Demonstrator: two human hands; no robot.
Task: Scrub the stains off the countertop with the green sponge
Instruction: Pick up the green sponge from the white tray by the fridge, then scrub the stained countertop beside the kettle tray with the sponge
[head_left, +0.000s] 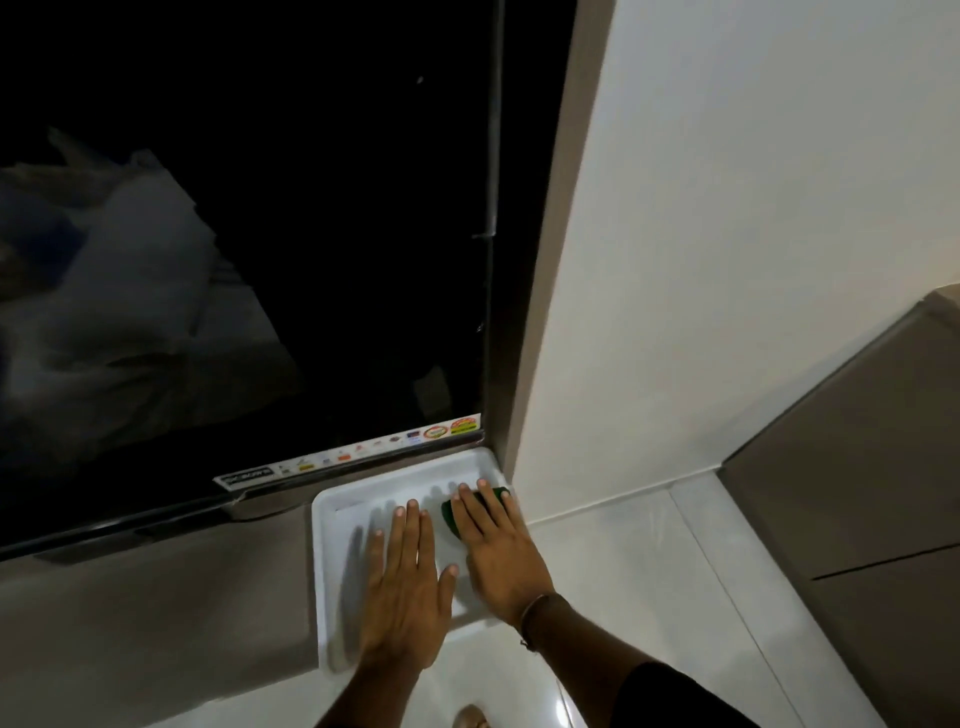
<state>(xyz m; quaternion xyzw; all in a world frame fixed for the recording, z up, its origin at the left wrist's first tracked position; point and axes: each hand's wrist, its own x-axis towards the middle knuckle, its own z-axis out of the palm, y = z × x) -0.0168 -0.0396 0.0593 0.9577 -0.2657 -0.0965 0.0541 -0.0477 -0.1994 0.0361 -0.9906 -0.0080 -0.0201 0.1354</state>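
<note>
Looks forward and steeply down from head height, close over both forearms, with the left hand (402, 582) and right hand (498, 551) low and just right of centre. Faces a dark glossy panel (249, 234) filling the upper left, a white wall (753, 234) to the right. Takes in pale floor (623, 597) along the bottom; only one view here.

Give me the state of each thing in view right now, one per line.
green sponge: pressed flat under the right hand, on the white surface.
right hand: palm down, fingers spread over the sponge.
left hand: flat, palm down on the surface, holding nothing.
white surface: raised rim; stains not discernible.
television: screen dark, stickers along the bottom edge.
</note>
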